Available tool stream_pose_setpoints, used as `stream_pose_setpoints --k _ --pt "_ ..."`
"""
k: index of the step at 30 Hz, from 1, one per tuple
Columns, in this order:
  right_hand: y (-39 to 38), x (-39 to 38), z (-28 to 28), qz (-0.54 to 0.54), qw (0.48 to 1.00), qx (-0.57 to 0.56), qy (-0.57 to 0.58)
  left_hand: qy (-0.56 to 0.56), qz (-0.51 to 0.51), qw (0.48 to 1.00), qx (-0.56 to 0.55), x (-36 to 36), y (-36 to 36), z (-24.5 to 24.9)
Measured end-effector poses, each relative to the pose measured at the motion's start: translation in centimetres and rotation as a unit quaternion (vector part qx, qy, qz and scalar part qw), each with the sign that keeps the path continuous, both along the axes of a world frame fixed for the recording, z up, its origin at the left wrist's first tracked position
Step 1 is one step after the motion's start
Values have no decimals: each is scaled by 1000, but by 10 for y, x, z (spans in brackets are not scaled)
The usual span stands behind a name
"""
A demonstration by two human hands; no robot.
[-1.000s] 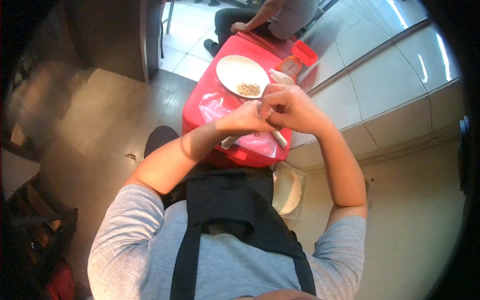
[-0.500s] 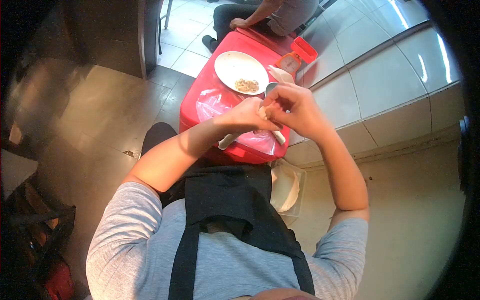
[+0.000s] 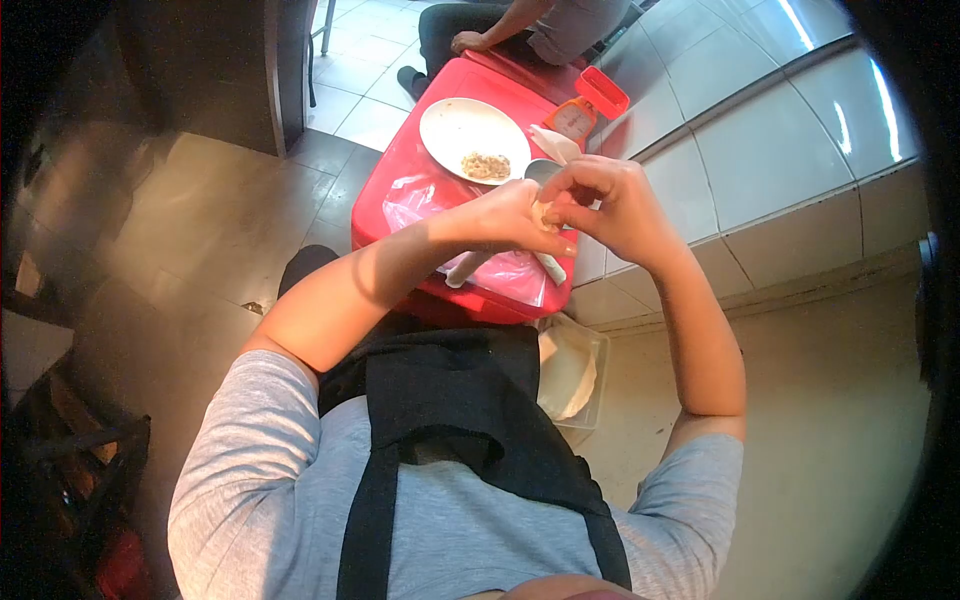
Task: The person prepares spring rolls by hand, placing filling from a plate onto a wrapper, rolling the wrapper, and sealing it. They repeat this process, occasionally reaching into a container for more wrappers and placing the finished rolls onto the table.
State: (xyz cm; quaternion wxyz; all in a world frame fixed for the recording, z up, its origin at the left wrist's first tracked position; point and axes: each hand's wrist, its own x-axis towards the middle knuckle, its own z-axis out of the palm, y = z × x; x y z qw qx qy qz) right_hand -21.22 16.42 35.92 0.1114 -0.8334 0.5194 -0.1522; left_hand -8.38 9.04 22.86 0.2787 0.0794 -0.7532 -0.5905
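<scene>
A small pale piece of dough point(image 3: 543, 214) sits between my two hands over the red table. My left hand point(image 3: 508, 215) cups it from the left, fingers curled around it. My right hand point(image 3: 608, 208) pinches its edge with thumb and fingertips. Beyond them, a white plate point(image 3: 455, 130) holds a small heap of crumbly filling point(image 3: 486, 167). Under my wrists lies a clear plastic sheet point(image 3: 410, 203). Two pale stick-like pieces, one on the left point(image 3: 467, 268) and one on the right point(image 3: 550, 266), rest on it, partly hidden by my hands.
A grey metal cup or bowl point(image 3: 539, 171) and a white pointed item point(image 3: 556, 143) stand by the plate. An orange scale point(image 3: 574, 119) with a red tray point(image 3: 602, 92) is behind. Below the red table point(image 3: 372, 220), a clear container point(image 3: 598, 385) holds something pale. Another person's hand point(image 3: 468, 41) is beyond.
Both hands have shifted slightly right with the dough. My right fingers have moved along its edge, and more of the dough shows. The view has shifted a little.
</scene>
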Motion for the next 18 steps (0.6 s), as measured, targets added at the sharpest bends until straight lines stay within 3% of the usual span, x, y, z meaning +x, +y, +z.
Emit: stream_pose_setpoints --k 4,10,16,18 --pt "-2 -7 -11 34 997 -63 -18 -21 1 1000 -18 2 -1 2" --pt "3 -22 -35 130 963 -235 -17 -45 -66 992 96 15 2 22" --pt "10 -27 -35 142 961 -231 61 0 -112 992 64 8 -10 10" --pt "9 -25 -33 139 962 -230 56 -6 -130 987 98 12 -9 14"
